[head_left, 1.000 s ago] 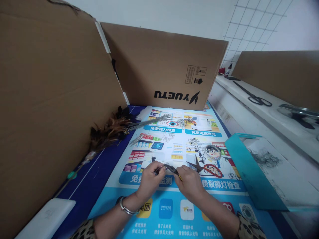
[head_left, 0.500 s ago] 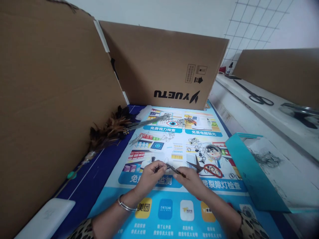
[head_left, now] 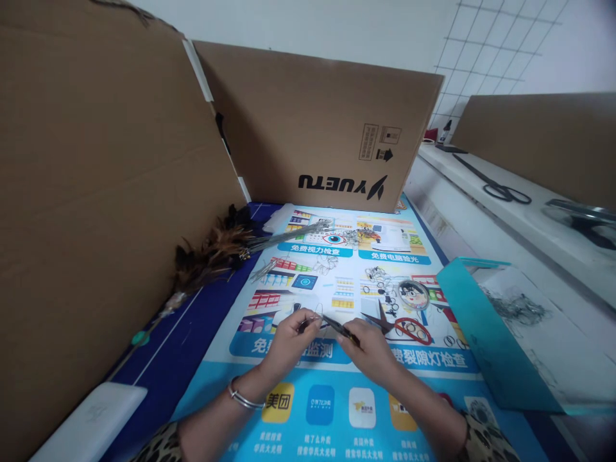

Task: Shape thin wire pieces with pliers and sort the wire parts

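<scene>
Head view: two large cardboard panels [head_left: 317, 122] are standing at the left and back, walling in the work area. Between them and the person, a printed mat [head_left: 332, 289] is covering much of the blue surface. At the right, an open teal box [head_left: 486, 340] is holding a tangle of thin wire, while a feather duster [head_left: 212, 249] is lying along the left panel. Nearer the middle, the left hand [head_left: 294, 335] is pinching, thumb and fingertips together on a thin wire piece; something dark is showing among its fingers, too small to tell. The right hand [head_left: 369, 350] is wrapping its fingers closed around the handles of the pliers [head_left: 341, 327]. Red-handled scissors [head_left: 411, 330] are lying just beyond that hand. The pliers are slanting toward the left fingertips over the mat; whether their tips are biting the wire, I cannot tell. They are probably hard and fairly weighty, best held far back on the handles. Smallest of all, the wire piece [head_left: 319, 308] is rising as a slim loop above the left fingertips, likely light, springy and easily bent, so a firm pinch close to the tool is suiting it best.
</scene>
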Available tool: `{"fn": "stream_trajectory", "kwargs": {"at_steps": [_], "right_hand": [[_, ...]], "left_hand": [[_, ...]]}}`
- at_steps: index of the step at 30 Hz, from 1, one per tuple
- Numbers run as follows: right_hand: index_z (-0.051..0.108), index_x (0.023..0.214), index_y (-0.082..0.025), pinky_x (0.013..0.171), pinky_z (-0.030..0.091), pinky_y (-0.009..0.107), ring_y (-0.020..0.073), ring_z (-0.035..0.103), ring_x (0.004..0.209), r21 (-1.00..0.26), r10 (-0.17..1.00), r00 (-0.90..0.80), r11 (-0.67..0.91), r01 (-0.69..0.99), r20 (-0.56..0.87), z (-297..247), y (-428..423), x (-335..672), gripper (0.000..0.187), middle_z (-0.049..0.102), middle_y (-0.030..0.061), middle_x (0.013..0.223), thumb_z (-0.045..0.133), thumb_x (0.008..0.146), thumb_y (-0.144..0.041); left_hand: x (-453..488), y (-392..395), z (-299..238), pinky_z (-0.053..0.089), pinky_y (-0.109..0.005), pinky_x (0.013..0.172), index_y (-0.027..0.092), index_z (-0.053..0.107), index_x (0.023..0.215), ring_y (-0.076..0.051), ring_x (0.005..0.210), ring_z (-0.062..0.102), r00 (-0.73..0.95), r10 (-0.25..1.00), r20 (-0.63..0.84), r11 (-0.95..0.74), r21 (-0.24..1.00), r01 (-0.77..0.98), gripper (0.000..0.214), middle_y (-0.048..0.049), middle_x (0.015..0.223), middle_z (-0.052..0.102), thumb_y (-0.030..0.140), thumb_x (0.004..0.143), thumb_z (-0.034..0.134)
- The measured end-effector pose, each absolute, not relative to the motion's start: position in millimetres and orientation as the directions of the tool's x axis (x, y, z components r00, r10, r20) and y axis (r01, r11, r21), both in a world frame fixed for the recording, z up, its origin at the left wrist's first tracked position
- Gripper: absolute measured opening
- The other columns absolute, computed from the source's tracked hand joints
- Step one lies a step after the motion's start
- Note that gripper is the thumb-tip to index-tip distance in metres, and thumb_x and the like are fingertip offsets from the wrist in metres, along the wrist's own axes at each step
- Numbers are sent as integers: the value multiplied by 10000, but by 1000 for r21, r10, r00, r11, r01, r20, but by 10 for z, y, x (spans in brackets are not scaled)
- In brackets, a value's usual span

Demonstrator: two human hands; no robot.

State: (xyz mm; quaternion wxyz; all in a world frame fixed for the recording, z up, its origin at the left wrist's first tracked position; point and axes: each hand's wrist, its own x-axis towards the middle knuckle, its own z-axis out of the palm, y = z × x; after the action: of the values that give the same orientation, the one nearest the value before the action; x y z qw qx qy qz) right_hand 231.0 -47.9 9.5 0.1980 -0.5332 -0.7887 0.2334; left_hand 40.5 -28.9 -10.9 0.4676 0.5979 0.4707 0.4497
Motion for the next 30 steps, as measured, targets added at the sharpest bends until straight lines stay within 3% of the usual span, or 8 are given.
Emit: {"fn": "stream_trajectory", "kwargs": {"at_steps": [10, 22, 30], "right_hand": [[519, 826, -187, 574, 323, 207, 139, 501, 729, -529, 937, -343, 323, 784, 64, 101, -514, 2299, 205, 538, 33, 818, 405, 865, -353], [535, 866, -190, 594, 308, 237, 156, 507, 753, -340, 942, -318, 335, 879, 108, 142, -589, 2248, 195, 551, 44, 831, 392, 868, -323], [523, 829, -190, 525, 261, 228, 138, 495, 684, -334, 939, -337, 338, 880, 63, 166, -582, 2251, 196, 558, 36, 811, 388, 868, -326]], "left_hand": [[410, -302, -108, 355, -197, 561, 156, 560, 730, -108, 606, 435, 153, 979, 132, -161, 967, 199, 89, 12, 649, 503, 220, 775, 519], [427, -344, -34, 371, -214, 570, 157, 560, 678, -119, 597, 480, 123, 950, 286, -311, 863, 398, 84, 7, 627, 532, 183, 745, 517], [423, -354, -62, 370, -212, 546, 155, 568, 681, -114, 573, 475, 113, 956, 269, -291, 854, 431, 86, 9, 607, 530, 183, 740, 514]]}}
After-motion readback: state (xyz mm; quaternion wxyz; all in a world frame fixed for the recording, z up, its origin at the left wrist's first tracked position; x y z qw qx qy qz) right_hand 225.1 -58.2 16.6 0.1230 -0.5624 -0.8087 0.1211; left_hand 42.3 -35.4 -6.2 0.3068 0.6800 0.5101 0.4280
